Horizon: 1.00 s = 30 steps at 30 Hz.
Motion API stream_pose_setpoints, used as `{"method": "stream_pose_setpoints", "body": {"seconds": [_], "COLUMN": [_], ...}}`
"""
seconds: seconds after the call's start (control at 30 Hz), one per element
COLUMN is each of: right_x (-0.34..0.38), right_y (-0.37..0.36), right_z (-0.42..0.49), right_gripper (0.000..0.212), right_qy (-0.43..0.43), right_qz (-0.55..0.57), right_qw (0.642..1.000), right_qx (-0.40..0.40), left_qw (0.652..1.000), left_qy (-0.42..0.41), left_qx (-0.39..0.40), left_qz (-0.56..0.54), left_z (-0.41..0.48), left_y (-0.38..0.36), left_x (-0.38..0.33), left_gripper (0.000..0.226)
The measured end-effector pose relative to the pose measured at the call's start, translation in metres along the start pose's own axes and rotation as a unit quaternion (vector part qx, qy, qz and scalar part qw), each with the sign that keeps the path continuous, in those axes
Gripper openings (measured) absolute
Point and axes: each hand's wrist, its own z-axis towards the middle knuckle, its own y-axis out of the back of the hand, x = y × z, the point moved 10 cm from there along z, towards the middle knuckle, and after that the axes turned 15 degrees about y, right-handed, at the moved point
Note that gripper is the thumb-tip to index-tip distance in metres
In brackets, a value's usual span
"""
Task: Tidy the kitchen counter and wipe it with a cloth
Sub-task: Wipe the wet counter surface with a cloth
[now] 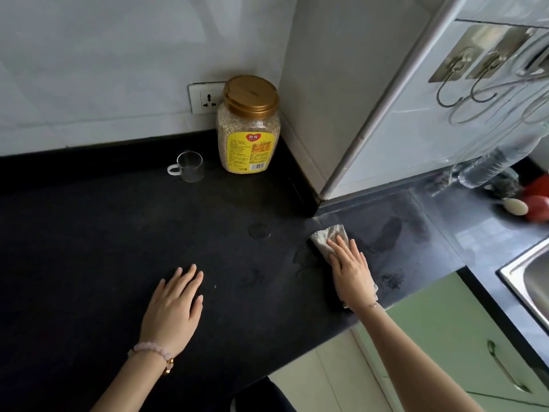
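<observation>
Open run of tabletop [89, 233] from 9 to 11 o'clock of left hand [172, 307]. At 12 a glass cup [190, 166], at 1 a jar [249, 126], both near back wall [89, 69], standing apart. At 12 of right hand [352, 272] a tiled pillar [416, 129] blocks; sink [523, 275] at 3.

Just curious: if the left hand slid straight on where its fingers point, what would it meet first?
Likely the gold-lidded jar, across bare counter; the glass cup sits left of that line.

On the far wall we see a white plastic wall socket [206, 99], at far right two shiny steel adhesive hooks [457, 84] above a clear plastic bottle [493, 166], and nearer right a stainless steel sink [531, 281] beside pale green cabinet doors [445, 337].
</observation>
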Motion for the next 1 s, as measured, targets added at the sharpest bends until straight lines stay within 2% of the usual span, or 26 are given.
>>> {"method": "stream_pose_setpoints", "body": {"seconds": [0.1, 0.17, 0.27, 0.33, 0.4, 0.57, 0.67, 0.77, 0.87, 1.0], "right_x": [-0.005, 0.003, 0.046, 0.075, 0.073, 0.008, 0.018, 0.07, 0.119, 0.094], "right_y": [0.013, 0.011, -0.005, -0.022, -0.028, -0.005, 0.0, -0.011, -0.031, -0.034], "right_z": [0.025, 0.029, 0.016, -0.011, -0.03, -0.005, 0.007, -0.002, -0.037, -0.072], "right_gripper": [0.044, 0.045, 0.047, 0.056, 0.061, 0.047, 0.045, 0.043, 0.043, 0.044], "right_qy": [-0.044, -0.037, 0.07, 0.148, 0.174, 0.059, 0.024, 0.119, 0.217, 0.295], "right_qz": [0.016, -0.004, -0.014, -0.023, -0.035, -0.027, -0.015, -0.02, -0.012, -0.033], "right_qw": [0.998, 0.999, 0.997, 0.989, 0.983, 0.998, 0.999, 0.992, 0.976, 0.953], "right_qx": [-0.031, -0.03, -0.008, 0.021, 0.044, 0.021, -0.026, -0.034, -0.003, 0.063], "left_qw": [1.0, 1.0, 0.999, 0.999, 0.999, 0.999, 0.999, 0.999, 0.999, 0.999], "left_qy": [0.006, 0.013, 0.017, 0.018, 0.021, 0.017, 0.018, 0.017, 0.01, 0.008], "left_qx": [-0.003, -0.006, -0.008, 0.003, 0.021, 0.026, 0.027, 0.015, 0.016, 0.019], "left_qz": [-0.01, -0.02, -0.032, -0.038, -0.04, -0.042, -0.037, -0.044, -0.035, -0.041], "left_z": [0.001, 0.001, 0.0, -0.001, 0.0, 0.0, 0.0, -0.002, -0.003, -0.001], "left_y": [0.0, 0.001, 0.002, 0.002, 0.0, 0.002, 0.001, 0.003, 0.001, 0.002], "left_x": [-0.001, 0.0, -0.001, -0.001, -0.001, -0.002, -0.003, -0.004, -0.003, -0.001], "left_gripper": [0.055, 0.051, 0.046, 0.043, 0.046, 0.047, 0.047, 0.047, 0.047, 0.047]}}
